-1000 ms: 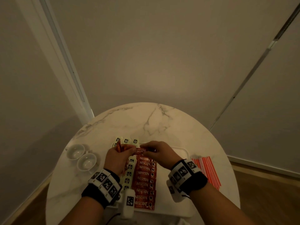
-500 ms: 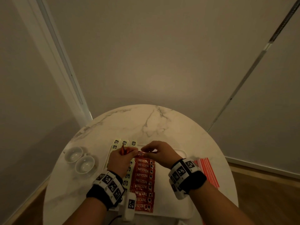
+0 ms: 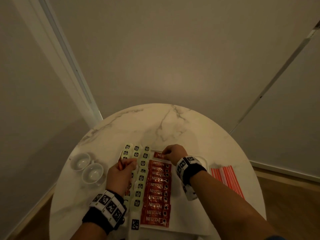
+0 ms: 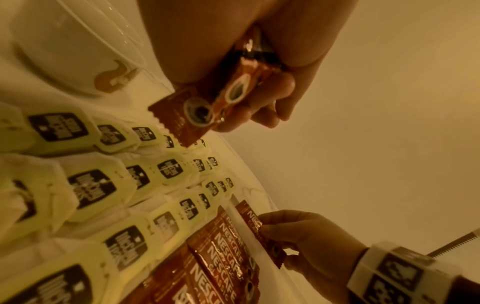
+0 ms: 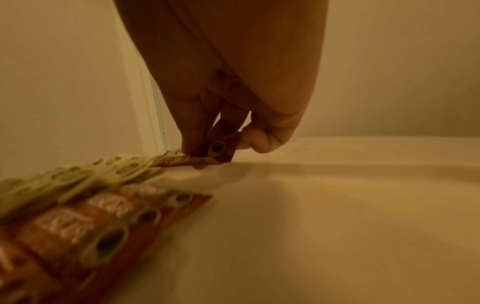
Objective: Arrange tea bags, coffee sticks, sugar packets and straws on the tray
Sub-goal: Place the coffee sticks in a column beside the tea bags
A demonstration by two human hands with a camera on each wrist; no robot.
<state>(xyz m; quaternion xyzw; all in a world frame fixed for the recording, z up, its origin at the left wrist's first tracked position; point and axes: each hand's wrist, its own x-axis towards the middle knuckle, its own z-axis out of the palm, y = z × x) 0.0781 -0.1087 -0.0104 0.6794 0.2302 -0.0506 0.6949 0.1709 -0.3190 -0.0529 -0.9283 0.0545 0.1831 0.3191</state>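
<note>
A white tray [image 3: 204, 161] on the marble table carries rows of pale tea bags [image 3: 141, 179] and a column of red coffee sticks [image 3: 158, 191]. My right hand [image 3: 170, 154] pinches one coffee stick [image 3: 159, 155] by its right end at the far end of that column, low over the tray; the same stick [image 5: 197, 159] shows in the right wrist view. My left hand [image 3: 121, 172] hovers over the tea bags and grips a small bunch of coffee sticks [image 4: 207, 102]. Red-striped straws [image 3: 226, 179] lie on the table right of the tray.
Two white cups [image 3: 86, 168] stand on the table left of the tray. The round table's [image 3: 164, 125] far half is bare marble. Walls close in behind and on both sides.
My right hand took one stick away from the left hand's bunch and carried it right and down to the far end of the column. The left hand drew back toward me.
</note>
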